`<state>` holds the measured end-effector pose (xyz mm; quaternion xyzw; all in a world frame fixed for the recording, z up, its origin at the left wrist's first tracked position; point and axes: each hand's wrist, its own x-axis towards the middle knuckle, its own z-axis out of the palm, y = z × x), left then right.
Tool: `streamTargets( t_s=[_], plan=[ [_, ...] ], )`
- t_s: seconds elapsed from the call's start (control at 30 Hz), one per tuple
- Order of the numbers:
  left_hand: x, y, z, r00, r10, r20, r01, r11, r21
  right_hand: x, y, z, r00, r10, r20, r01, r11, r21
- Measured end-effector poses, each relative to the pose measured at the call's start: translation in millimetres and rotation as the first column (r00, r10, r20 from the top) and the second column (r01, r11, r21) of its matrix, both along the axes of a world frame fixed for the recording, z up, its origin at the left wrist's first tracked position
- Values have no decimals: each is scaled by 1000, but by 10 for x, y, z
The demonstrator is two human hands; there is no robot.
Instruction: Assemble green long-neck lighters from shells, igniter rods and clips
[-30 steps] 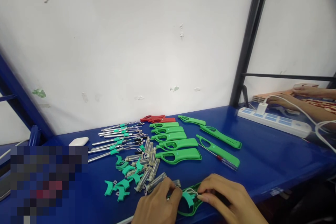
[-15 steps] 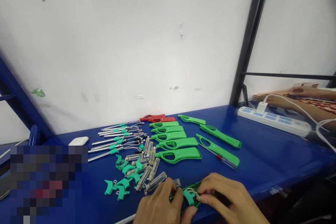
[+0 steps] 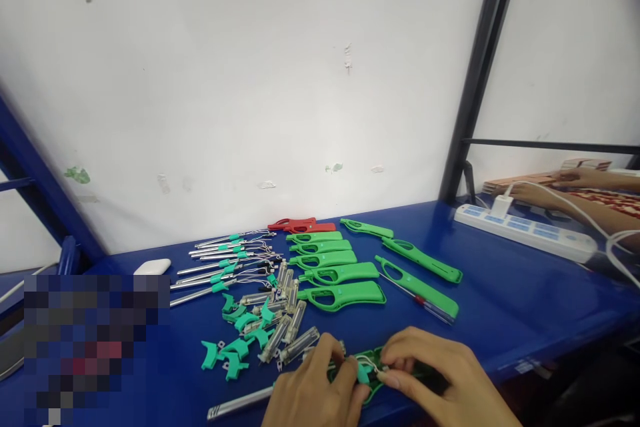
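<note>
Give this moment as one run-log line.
left hand: at teal piece | right hand: at white wires | green shell: beneath both hands

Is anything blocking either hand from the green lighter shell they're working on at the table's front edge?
Nothing visible: the left hand and right hand are both at the green lighter shell, beside the teal trigger and white wires. The clear fuel tanks lie beyond the left hand, not between.
</note>
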<state>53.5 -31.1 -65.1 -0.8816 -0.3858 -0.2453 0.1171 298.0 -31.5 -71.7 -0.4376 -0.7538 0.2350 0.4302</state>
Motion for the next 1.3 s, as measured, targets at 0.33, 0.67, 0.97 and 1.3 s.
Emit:
streamTargets(
  t_s=[0.33,0.67,0.97,1.3],
  plan=[
    [-23,28,-3,1000,-7,-22,6,1000,-26,-1,4,22,999,47,-1,-47,999,-24],
    [-26,37,59,999,-22,-34,21,999,-29,-41,-21,31,999,35,-16,-35,999,-32],
    [-48,45,19,999,-45,-29,44,999,-31,-80,-84,116,990,26,136,-38,996,85],
    [-94,30,209,987,-97,-131,97,995,-2,-26,-58,33,980,27,199,-57,987,149]
  ],
)
